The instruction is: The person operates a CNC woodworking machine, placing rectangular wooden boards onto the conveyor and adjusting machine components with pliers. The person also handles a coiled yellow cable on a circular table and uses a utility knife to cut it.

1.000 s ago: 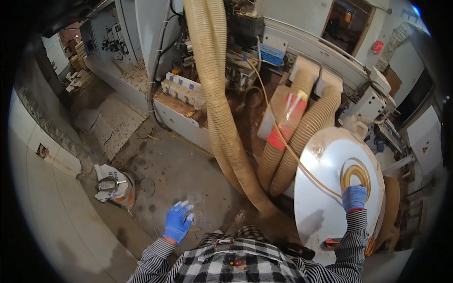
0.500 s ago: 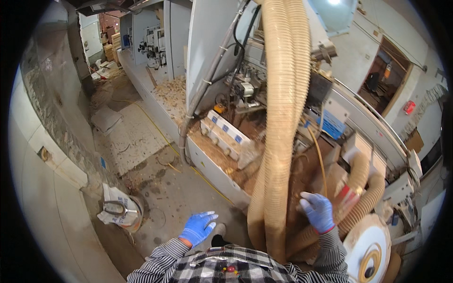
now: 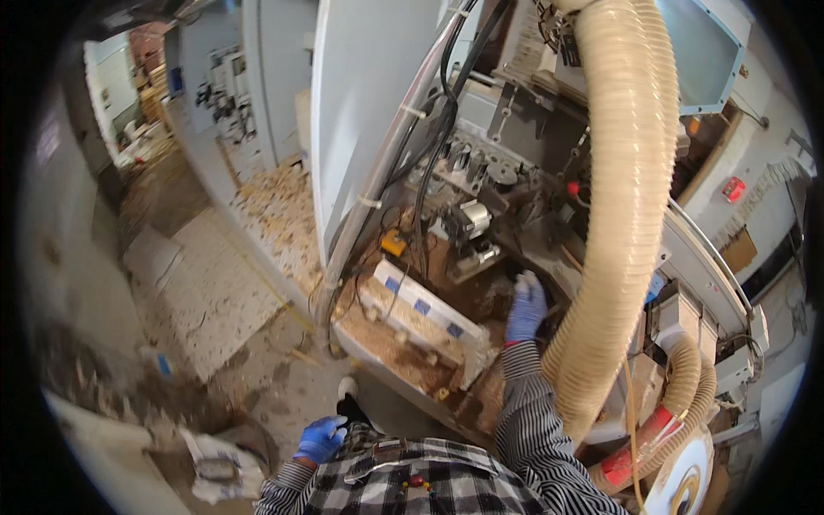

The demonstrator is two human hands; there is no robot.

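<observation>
My right hand [image 3: 525,311], in a blue glove with pale fingertips, reaches into the dusty bay of a large woodworking machine. Its fingers stretch forward, and I see nothing held in them. Just ahead and to its left is a silver motor-like unit [image 3: 470,220] on a bracket. A white bar with blue square marks [image 3: 422,305] lies left of the hand, amid sawdust [image 3: 386,335]. A thick beige ribbed hose [image 3: 622,172] hangs right of my forearm. My left hand [image 3: 322,439], also blue-gloved, stays low by my body, fingers loosely bent, with nothing visible in it.
A grey door panel [image 3: 365,103] with a conduit and black cables stands open on the left. Wood chips [image 3: 279,215] cover the machine ledge. A white sack [image 3: 225,468] sits at lower left. Smaller hoses with red wrap [image 3: 639,446] run at lower right.
My right hand has moved forward and left, passing to the left of the thick hose into the machine bay. My left hand has dropped lower beside my body. The view has shifted closer to the machine.
</observation>
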